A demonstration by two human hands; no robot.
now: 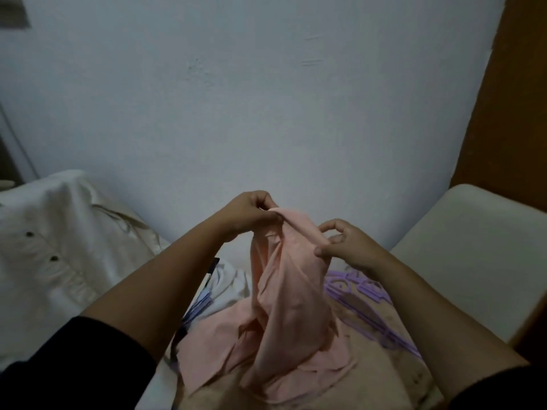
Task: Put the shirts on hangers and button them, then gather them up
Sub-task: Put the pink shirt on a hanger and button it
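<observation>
At centre frame, just below the midpoint, both hands raise a pink shirt [291, 294] off the bed surface. The left hand [248, 213], at roughly 11 o'clock from the garment's bulk, pinches the top edge between thumb and curled fingers; the right hand [344, 245], at about 1 o'clock, pinches the same edge a little lower, with its index finger arched clear of the cloth. Holding the edge at two separated points keeps it taut between the grips, which is probably meant to expose the collar or neck opening so a hanger can be fed in; whether the gripped part is collar, placket or hem cannot be told. The rest of the shirt hangs in loose twisted folds, and its lower part lies bunched on a beige blanket [370, 377] at 6 o'clock. Purple hangers [359, 291] lie on that blanket at 4 o'clock from the shirt, just beside the right wrist, within short reach for the next step. No hanger is in the pink shirt yet, so this garment appears to be at the start of its cycle. A white shirt [56, 250] with dark buttons lies spread at 9 o'clock, well apart from the hands; whether it holds a hanger is not visible. A white cushion [473, 255] sits at 3 o'clock.
</observation>
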